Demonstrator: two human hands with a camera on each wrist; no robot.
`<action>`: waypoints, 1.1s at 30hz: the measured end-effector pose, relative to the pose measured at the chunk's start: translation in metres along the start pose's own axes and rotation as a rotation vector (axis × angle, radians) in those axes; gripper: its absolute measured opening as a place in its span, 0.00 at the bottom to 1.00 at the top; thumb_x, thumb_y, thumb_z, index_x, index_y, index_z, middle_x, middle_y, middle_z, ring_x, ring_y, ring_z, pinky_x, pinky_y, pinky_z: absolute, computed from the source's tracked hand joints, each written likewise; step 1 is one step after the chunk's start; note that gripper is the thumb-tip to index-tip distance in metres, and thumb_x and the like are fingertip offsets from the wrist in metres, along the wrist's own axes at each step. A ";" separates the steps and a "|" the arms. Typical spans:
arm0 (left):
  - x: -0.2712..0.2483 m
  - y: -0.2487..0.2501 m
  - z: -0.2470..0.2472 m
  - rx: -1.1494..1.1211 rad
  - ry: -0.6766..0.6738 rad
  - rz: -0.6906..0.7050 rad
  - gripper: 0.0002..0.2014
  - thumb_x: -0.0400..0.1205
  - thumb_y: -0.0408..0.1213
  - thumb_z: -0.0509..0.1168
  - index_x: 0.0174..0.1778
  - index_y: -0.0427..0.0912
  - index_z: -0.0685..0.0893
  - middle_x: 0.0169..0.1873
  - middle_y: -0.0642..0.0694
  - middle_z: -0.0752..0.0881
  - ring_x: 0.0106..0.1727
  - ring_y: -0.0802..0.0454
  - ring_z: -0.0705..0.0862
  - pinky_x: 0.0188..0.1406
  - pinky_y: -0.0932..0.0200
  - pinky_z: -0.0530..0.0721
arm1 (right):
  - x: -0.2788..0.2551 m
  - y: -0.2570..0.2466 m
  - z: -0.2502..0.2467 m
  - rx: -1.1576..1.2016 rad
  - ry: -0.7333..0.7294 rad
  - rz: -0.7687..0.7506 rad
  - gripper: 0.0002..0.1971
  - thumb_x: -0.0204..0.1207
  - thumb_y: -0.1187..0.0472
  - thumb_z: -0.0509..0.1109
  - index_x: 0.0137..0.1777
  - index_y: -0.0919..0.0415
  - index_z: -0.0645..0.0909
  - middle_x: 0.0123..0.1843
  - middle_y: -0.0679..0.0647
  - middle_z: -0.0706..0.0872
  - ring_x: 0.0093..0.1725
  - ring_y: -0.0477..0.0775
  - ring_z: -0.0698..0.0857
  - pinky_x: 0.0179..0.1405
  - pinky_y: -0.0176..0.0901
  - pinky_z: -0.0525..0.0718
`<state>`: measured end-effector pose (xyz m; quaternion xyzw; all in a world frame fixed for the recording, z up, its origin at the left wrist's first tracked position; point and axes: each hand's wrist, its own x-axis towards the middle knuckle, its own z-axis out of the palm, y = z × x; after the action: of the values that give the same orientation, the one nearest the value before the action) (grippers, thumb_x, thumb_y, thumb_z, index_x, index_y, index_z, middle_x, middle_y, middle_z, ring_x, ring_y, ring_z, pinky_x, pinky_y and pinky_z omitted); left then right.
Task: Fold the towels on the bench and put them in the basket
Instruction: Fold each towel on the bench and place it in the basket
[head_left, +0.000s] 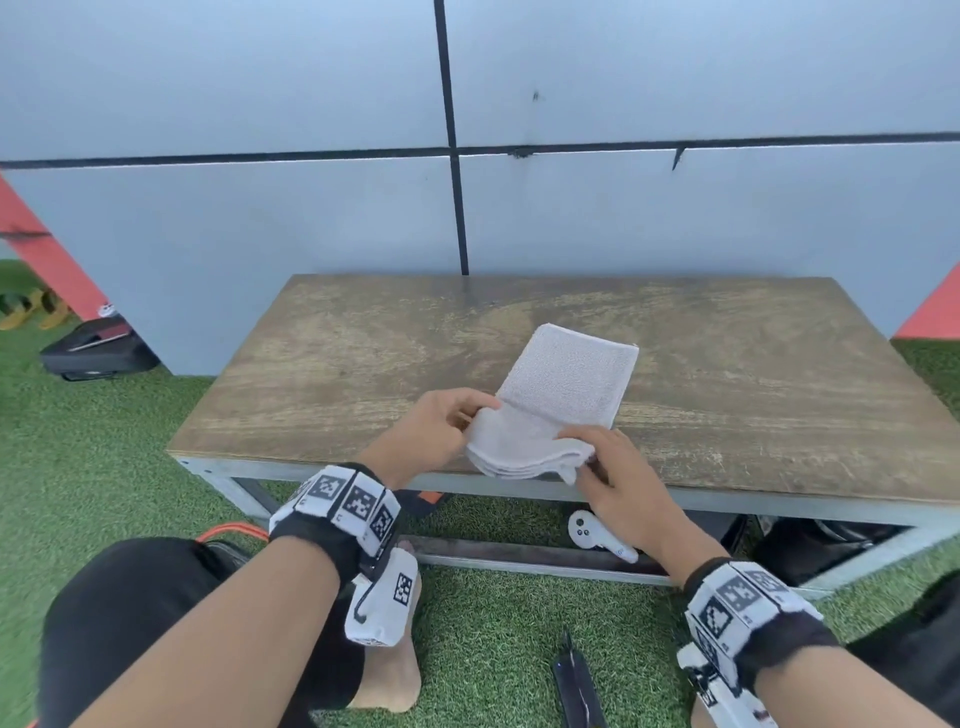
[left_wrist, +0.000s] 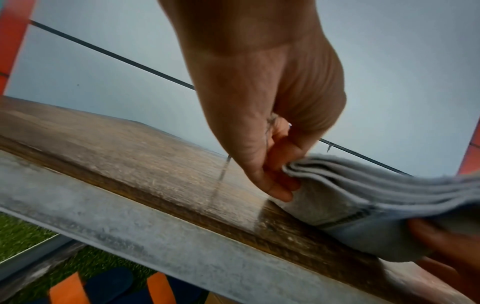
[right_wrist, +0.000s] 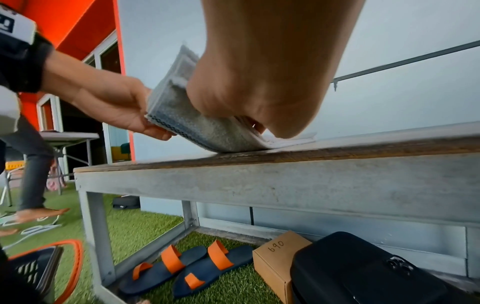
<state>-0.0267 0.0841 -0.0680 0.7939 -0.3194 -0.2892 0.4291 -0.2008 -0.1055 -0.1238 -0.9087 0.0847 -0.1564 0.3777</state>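
Observation:
A grey towel (head_left: 569, 382), folded into a narrow strip, lies on the wooden bench top (head_left: 332, 364) near its front edge. Its near end is lifted off the wood and bent back, with several layers showing at the edge (left_wrist: 363, 191). My left hand (head_left: 475, 415) pinches the left corner of that raised end (left_wrist: 275, 174). My right hand (head_left: 584, 449) grips the right corner, thumb on top (right_wrist: 259, 98). The far half of the towel (right_wrist: 291, 140) stays flat on the bench. A dark basket with an orange rim (right_wrist: 55, 265) sits on the turf at my lower left.
Under the bench (right_wrist: 259, 181) lie navy-and-orange sandals (right_wrist: 182, 265), a cardboard box (right_wrist: 278, 257), a black case (right_wrist: 363, 273) and a white controller (head_left: 597, 535). A black bag (head_left: 98, 353) sits by the wall at left. Another person (right_wrist: 33, 174) stands beyond the bench's left end.

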 end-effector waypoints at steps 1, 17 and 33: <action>0.000 -0.001 -0.001 -0.003 -0.020 0.017 0.24 0.76 0.20 0.69 0.62 0.51 0.87 0.55 0.46 0.90 0.55 0.46 0.89 0.59 0.45 0.89 | 0.000 -0.002 -0.003 0.066 0.000 0.026 0.12 0.85 0.63 0.66 0.64 0.46 0.80 0.53 0.38 0.83 0.48 0.38 0.76 0.51 0.41 0.74; 0.023 -0.001 0.033 -0.034 0.256 0.072 0.18 0.90 0.52 0.55 0.43 0.42 0.79 0.35 0.51 0.80 0.34 0.56 0.76 0.38 0.58 0.73 | 0.016 -0.004 -0.023 0.257 0.194 0.255 0.16 0.89 0.51 0.59 0.37 0.48 0.72 0.27 0.41 0.70 0.26 0.40 0.67 0.28 0.35 0.65; 0.080 0.005 0.071 0.328 0.345 -0.067 0.08 0.89 0.46 0.56 0.53 0.45 0.70 0.41 0.45 0.85 0.40 0.42 0.85 0.41 0.47 0.83 | 0.057 0.028 -0.017 0.028 0.210 0.571 0.21 0.89 0.50 0.58 0.34 0.60 0.68 0.32 0.53 0.75 0.30 0.51 0.72 0.27 0.43 0.64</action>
<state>-0.0295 -0.0137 -0.1112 0.9007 -0.2577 -0.1074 0.3329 -0.1544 -0.1516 -0.1203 -0.8217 0.3732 -0.1383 0.4080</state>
